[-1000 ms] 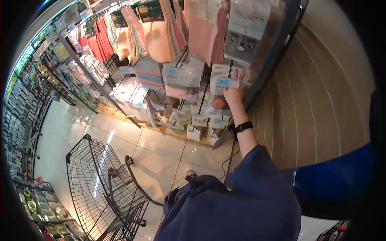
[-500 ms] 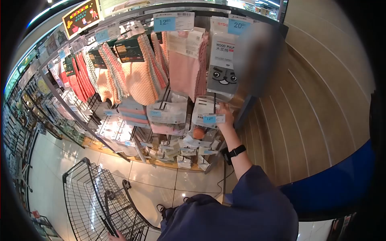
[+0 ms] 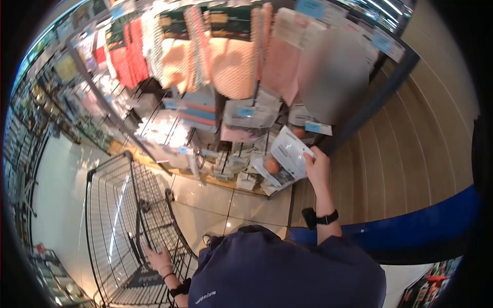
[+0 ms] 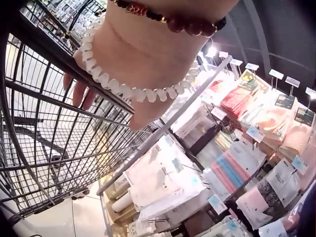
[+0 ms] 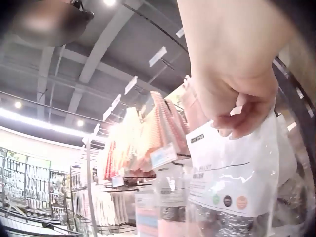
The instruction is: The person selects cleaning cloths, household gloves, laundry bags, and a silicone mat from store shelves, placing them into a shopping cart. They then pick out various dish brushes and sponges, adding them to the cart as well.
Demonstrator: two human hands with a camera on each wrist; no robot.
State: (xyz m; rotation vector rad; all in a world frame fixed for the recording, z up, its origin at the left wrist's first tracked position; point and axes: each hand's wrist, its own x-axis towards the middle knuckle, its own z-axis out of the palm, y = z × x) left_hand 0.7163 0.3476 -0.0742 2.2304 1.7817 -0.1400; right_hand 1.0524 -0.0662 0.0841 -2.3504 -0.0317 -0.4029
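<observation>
My right hand (image 3: 319, 168) pinches the upper corner of a white plastic pack (image 3: 288, 149). The pack hangs tilted in front of the rack, and an orange-brown round shape shows through it. In the right wrist view, thumb and fingertips meet at the white top of the pack (image 5: 229, 173), above small coloured dots and a clear lower part. My left hand (image 3: 160, 261) holds a bar of the black wire shopping cart (image 3: 95, 231). Seen from the left wrist, its fingers (image 4: 79, 93) lie on one side of that bar and the thumb on the other.
Peach textured cloths (image 3: 232, 66) and a pink cloth (image 3: 282, 56) hang higher on the rack. Below are striped packs (image 3: 197, 110) and a pack with a pink lower part (image 3: 249, 120). A grey rack post (image 3: 382, 87) stands at the right, beside a brown ribbed panel (image 3: 390, 169).
The right hand has drawn the white pack off the rack and toward me, tilting it. The left hand has come further into view at the cart. The head view has shifted.
</observation>
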